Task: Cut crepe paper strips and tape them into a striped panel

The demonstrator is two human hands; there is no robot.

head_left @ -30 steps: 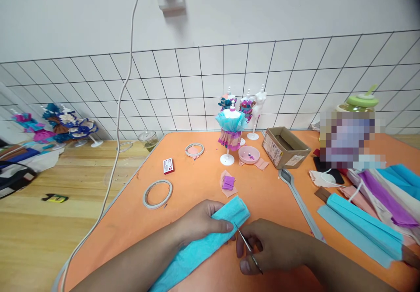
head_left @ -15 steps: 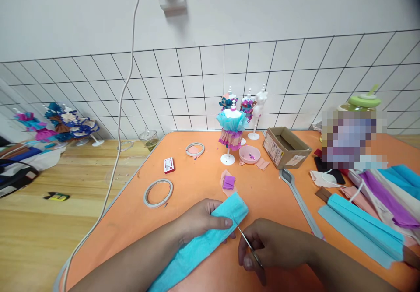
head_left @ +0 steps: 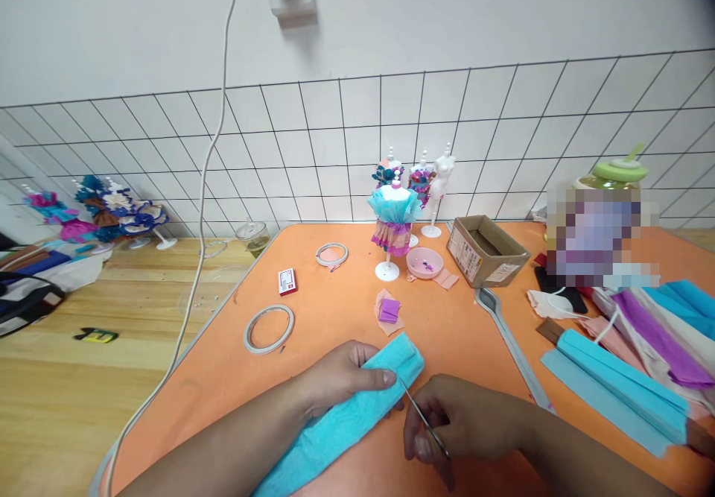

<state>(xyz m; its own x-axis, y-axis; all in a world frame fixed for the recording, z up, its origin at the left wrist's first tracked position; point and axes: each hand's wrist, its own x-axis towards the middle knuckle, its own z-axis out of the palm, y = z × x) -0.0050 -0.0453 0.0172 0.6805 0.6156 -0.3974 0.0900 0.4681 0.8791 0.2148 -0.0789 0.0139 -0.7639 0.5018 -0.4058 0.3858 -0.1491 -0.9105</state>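
A long folded strip of turquoise crepe paper or thin fabric (head_left: 343, 430) runs up from the bottom edge of the view. Near its far end my left hand (head_left: 349, 378) pinches it, thumb on top and fingers underneath. My right hand (head_left: 447, 422) grips a pair of small metal scissors (head_left: 425, 424), fingers through the handle. The blades reach into the strip's right edge just beside my left thumb, their tips partly hidden by the strip. Beyond the strip lies a small purple folded piece (head_left: 389, 310) on a pale pink scrap (head_left: 383, 325).
A doll-sized mannequin in a turquoise and purple dress (head_left: 395, 217) stands at the back, near a pink bowl (head_left: 424, 263) and a cardboard box (head_left: 488, 251). Tape rolls (head_left: 269, 328) and a small red-white box (head_left: 287, 282) lie left. Folded turquoise material (head_left: 620, 385) is at right.
The scissors and my right hand have shifted very slightly, and the strip's far end has tilted a little. Both hands keep their hold.
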